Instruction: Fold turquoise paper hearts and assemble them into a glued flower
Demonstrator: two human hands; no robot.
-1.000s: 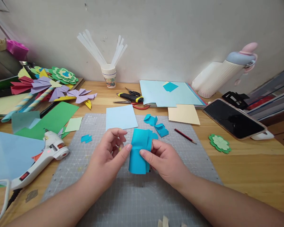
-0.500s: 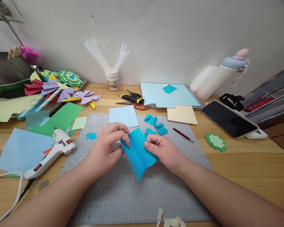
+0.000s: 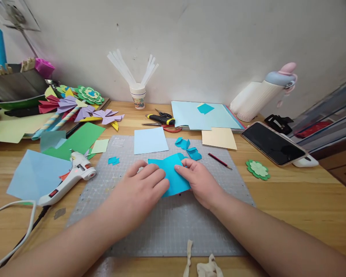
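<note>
A sheet of bright blue paper (image 3: pixel 174 173) is held just above the grey cutting mat (image 3: pixel 190 234). My right hand (image 3: pixel 203 184) pinches its right side, the thumb lying on top. On the left part of the sheet, the fingers of my left hand (image 3: pixel 145 188) curl over it; its thumb is hidden. Behind the sheet lie folded blue paper pieces (image 3: pixel 194 154), partly near my right fingertips. Small blue scraps (image 3: pixel 113 161) rest to the left, and a light blue square (image 3: pixel 150 141) lies beyond my left hand.
At left a hot glue gun (image 3: pixel 72 177) with its cable lies by a green sheet (image 3: pixel 77 140) and paper flowers (image 3: pixel 75 107). A pencil (image 3: pixel 220 161), a phone (image 3: pixel 273 142) and a bottle (image 3: pixel 259 96) are at right. Scissors and a cutter (image 3: pixel 161 119) lie behind the mat.
My left hand has moved right and turned palm-down over the blue sheet. The sheet, which hung with a corner pointing down, now lies flatter between both hands. The view has shifted slightly.
</note>
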